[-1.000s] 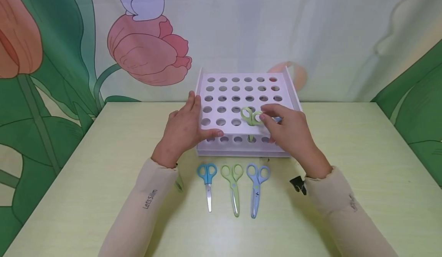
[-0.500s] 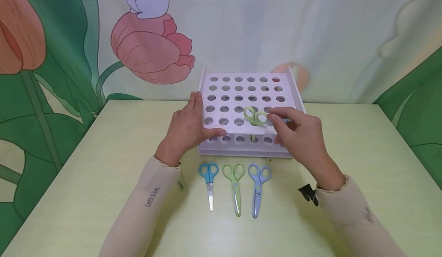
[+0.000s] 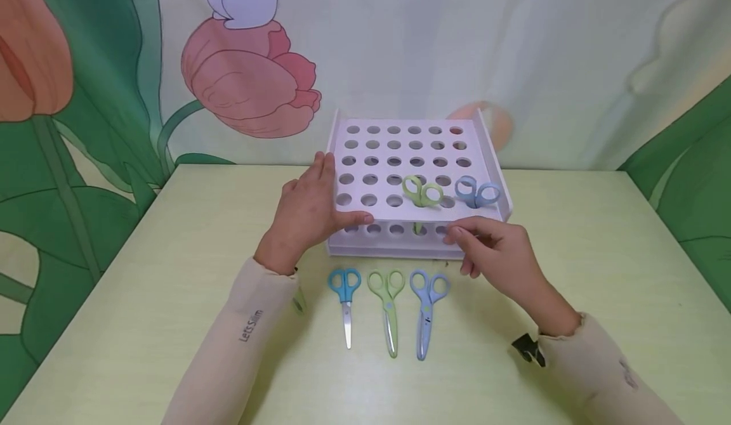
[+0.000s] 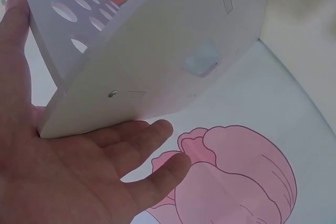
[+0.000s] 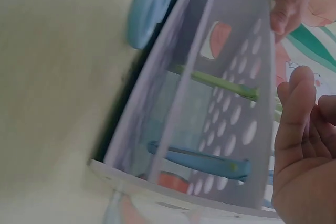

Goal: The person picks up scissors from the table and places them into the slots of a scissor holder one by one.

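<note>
A white rack (image 3: 382,215) with rows of round holes stands at the back of the table. My left hand (image 3: 305,212) rests against its left side, fingers straight along the wall and thumb on the front edge of the top. Green scissors (image 3: 421,199) and lavender-blue scissors (image 3: 475,200) hang handles-up in front-row holes. In the right wrist view, the green blades (image 5: 226,84) and blue blades (image 5: 210,163) point down inside the rack. My right hand (image 3: 499,254) hovers before the rack's front right corner, fingers loosely bent and holding nothing.
On the table (image 3: 171,298) in front of the rack lie teal scissors (image 3: 345,295), green scissors (image 3: 389,311) and lavender-blue scissors (image 3: 424,314) in a row. A green item (image 3: 299,300) is mostly hidden under the left forearm. A printed curtain (image 3: 400,44) hangs behind.
My right hand has let go of the lavender-blue scissors and drawn back toward me and to the right, uncovering their handles in the rack. The left hand stays put.
</note>
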Available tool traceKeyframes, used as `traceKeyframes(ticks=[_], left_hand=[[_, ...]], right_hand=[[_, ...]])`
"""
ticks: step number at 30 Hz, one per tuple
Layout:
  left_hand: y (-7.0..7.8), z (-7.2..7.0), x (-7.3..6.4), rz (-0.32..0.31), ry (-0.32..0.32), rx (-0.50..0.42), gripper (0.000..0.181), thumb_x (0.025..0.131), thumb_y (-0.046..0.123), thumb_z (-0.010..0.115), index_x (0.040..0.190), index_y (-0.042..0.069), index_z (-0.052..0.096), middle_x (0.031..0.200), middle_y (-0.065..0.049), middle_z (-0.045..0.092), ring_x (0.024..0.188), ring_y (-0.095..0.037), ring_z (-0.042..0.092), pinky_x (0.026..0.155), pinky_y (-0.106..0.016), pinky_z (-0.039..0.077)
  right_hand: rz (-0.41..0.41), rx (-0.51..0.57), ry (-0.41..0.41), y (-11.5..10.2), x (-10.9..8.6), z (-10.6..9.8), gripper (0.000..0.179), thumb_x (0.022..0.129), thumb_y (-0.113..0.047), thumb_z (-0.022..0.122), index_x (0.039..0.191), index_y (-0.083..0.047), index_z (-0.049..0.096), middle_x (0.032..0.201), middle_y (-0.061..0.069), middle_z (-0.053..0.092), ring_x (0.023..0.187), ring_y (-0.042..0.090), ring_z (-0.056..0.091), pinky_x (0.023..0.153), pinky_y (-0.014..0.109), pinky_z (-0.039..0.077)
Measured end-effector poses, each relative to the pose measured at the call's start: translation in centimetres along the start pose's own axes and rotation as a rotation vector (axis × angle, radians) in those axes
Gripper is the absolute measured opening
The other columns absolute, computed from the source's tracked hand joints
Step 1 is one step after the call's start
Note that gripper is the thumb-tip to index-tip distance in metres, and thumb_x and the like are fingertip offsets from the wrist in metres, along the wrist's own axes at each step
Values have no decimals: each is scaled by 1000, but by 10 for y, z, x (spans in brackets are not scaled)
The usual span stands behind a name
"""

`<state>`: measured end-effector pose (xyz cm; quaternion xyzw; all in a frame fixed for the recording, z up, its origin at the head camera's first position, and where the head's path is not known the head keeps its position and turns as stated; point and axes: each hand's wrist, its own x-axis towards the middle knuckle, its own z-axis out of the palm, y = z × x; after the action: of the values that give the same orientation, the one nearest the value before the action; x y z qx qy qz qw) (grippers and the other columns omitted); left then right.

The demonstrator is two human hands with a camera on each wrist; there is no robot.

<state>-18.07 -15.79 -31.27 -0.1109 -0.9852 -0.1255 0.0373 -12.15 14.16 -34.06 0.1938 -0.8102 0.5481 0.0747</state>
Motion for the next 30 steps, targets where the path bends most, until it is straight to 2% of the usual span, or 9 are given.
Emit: traceKeyframes(ticks=[7, 14, 17, 20, 25, 30], left_hand=[[-1, -3, -2, 6, 10, 3, 125, 77, 69, 76, 158, -5, 16, 164, -25, 18, 144, -35, 33, 106, -60, 36], [1, -4, -1, 11, 17, 6, 125, 76, 71, 75, 158, -4, 18, 164, -24, 17, 143, -34, 35, 106, -59, 36], [1, -4, 0, 13, 14, 4, 125, 76, 70, 75, 158, -4, 18, 164, -24, 17, 143, -33, 35, 107, -59, 35], [2, -4, -1, 16, 12, 10, 124, 77, 70, 75, 158, -4, 18, 164, -24, 17, 143, -33, 34, 107, -59, 35], [2, -4, -2, 18, 10, 24, 122, 78, 70, 74, 158, -5, 21, 164, -25, 17, 142, -35, 37, 106, -59, 36], [2, -2, -3, 14, -6, 17, 120, 79, 70, 73, 157, -5, 22, 164, -25, 14, 140, -35, 40, 103, -59, 39]], right_hand=[[47, 115, -60, 19, 2, 6, 15, 99, -3, 64, 105, 8, 72, 81, 0, 74, 48, 20, 60, 46, 30, 52], [142, 197, -99, 32, 0, 10, 22, 100, -6, 63, 107, 15, 68, 85, 19, 73, 48, 22, 62, 46, 31, 53], [201, 152, -117, 39, -1, 10, 21, 99, -7, 64, 105, 13, 69, 80, 19, 71, 48, 21, 60, 46, 31, 52], [239, 48, -175, 48, -3, 12, 17, 97, -6, 66, 105, 8, 72, 72, 16, 65, 48, 19, 57, 46, 29, 49], [215, -117, -302, 60, -6, 14, 22, 93, -6, 72, 114, 2, 73, 73, 7, 60, 47, 17, 53, 45, 29, 46], [219, -133, -432, 67, -7, 14, 35, 90, -8, 76, 123, 2, 68, 74, 4, 59, 46, 15, 50, 42, 30, 44]])
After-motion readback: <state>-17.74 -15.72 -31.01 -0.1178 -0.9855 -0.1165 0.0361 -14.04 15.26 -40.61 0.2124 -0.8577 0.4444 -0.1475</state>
